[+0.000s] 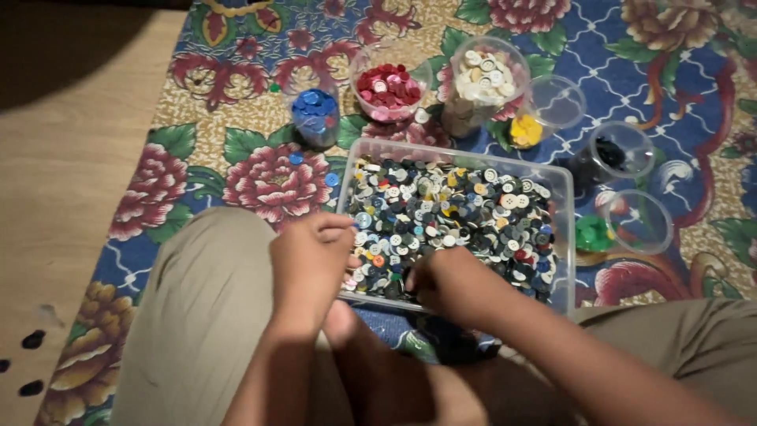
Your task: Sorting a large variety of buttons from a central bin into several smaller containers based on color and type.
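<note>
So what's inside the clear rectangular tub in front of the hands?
The clear tub holds a heap of mixed buttons: dark, white, yellow, red, blue. The left hand and right hand cover its near edge, hiding the buttons beneath them.

The person wears khaki trousers (pixel 197 315) of a plain, smooth cloth, seen over both legs at the lower left and lower right. The forearms are bare, with no sleeves reaching them. The left hand (pixel 309 264) and the right hand (pixel 451 284) are bare too, with no rings, watch or gloves showing. A bare foot (pixel 347 327) shows between the legs.
</note>
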